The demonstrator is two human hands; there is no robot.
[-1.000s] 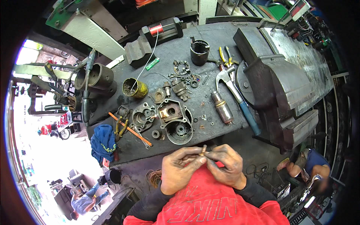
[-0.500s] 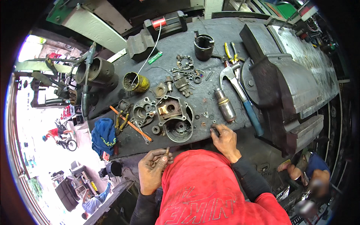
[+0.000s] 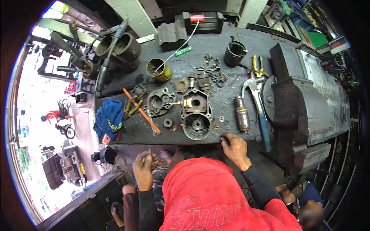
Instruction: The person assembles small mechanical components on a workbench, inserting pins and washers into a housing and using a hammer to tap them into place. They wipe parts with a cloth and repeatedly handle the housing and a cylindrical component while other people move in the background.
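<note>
My left hand (image 3: 143, 171) is off the bench's front edge, thumb and fingers pinching a small, thin, brownish bolt-like piece (image 3: 149, 151) that points up. At the front edge of the bench lies my right hand (image 3: 236, 151), its fingers curled in; whatever they hold, if anything, is hidden. Small washers (image 3: 227, 127) sit just beyond those fingertips. Left of them stands an open metal gear housing (image 3: 197, 131), with a second grey casting (image 3: 156, 102) beside it. A cylindrical motor armature (image 3: 242, 115) lies to the right, next to a blue-handled claw hammer (image 3: 260, 111).
A large vise (image 3: 300, 104) fills the right side. A yellow can (image 3: 158, 71), an orange rod (image 3: 140, 109), pliers (image 3: 258, 65) and a blue cloth (image 3: 108, 118) lie around the bench. Another person's hand (image 3: 129, 189) shows at lower left; someone crouches at lower right (image 3: 308, 200).
The view has swung, so the bench things appear farther right. My left hand has moved left, still pinching the small piece. Another person's hands have come into view at lower left.
</note>
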